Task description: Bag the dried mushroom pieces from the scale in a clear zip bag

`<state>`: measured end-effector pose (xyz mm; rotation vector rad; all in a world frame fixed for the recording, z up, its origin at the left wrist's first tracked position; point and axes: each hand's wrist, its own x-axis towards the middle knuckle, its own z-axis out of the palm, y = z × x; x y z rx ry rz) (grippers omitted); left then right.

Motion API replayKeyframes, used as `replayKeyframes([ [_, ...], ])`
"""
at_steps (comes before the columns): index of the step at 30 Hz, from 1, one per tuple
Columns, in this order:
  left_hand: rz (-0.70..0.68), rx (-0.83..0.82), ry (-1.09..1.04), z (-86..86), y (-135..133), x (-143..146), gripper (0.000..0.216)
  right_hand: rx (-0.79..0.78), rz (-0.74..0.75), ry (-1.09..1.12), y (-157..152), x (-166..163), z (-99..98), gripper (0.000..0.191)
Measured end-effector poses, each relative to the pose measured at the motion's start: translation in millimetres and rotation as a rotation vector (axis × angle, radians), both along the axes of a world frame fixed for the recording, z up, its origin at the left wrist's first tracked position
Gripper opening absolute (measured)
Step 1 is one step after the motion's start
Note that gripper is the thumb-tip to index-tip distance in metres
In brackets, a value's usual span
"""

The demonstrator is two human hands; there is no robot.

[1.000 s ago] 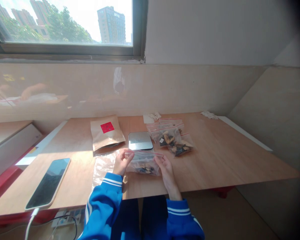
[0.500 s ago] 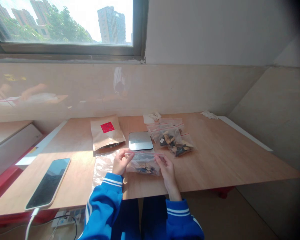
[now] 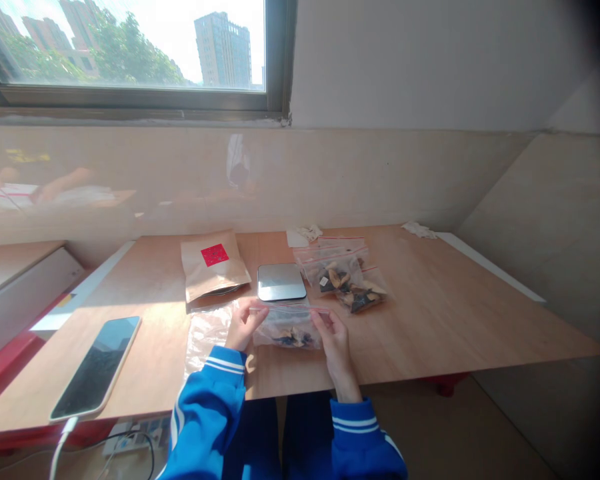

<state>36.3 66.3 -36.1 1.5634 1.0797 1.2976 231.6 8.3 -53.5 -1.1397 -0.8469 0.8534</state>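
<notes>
Between my hands is a clear zip bag [image 3: 289,328] with dark and tan dried pieces lying in its lower part. My left hand [image 3: 243,325] pinches the top left corner of the bag, and my right hand [image 3: 333,330] pinches the top right corner. The bag's top edge is stretched straight between them. Just behind it lies a small silver scale [image 3: 281,282]. Several filled zip bags [image 3: 353,283] with red-lined tops are piled to the scale's right. Beside my left hand, flat clear plastic bags [image 3: 207,333] rest on the table.
A brown paper pouch [image 3: 215,273] with a red label lies left of the scale. A phone [image 3: 100,367] on a charging cable [image 3: 63,440] is at the table's left front. Crumpled white tissues [image 3: 419,230] sit along the back edge of the wooden table [image 3: 455,313].
Almost nothing differs. My hands keep their pinch on the zip bag's top corners, with only a very slight shift of the right hand and the bag.
</notes>
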Motion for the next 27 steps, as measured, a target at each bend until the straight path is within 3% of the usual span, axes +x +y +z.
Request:
replayKeyframes([
  [5, -0.082, 0.045, 0.068, 5.5, -2.4, 1.0, 0.032, 0.027, 0.081, -0.009, -3.0, -2.9, 3.9, 0.035],
  [11, -0.036, 0.014, 0.066, 2.6, -2.2, -0.4, 0.03, 0.075, 0.145, -0.075, -3.2, -6.1, 6.5, 0.034],
  [20, 0.002, 0.016, 0.045, -0.1, -1.4, -0.3, 0.028, 0.061, 0.16, -0.061, -4.3, -5.9, 5.9, 0.026],
  [27, 0.023, -0.029, 0.024, -2.4, -2.6, -0.6, 0.029, 0.075, 0.073, -0.077, -0.6, -12.5, 4.4, 0.023],
])
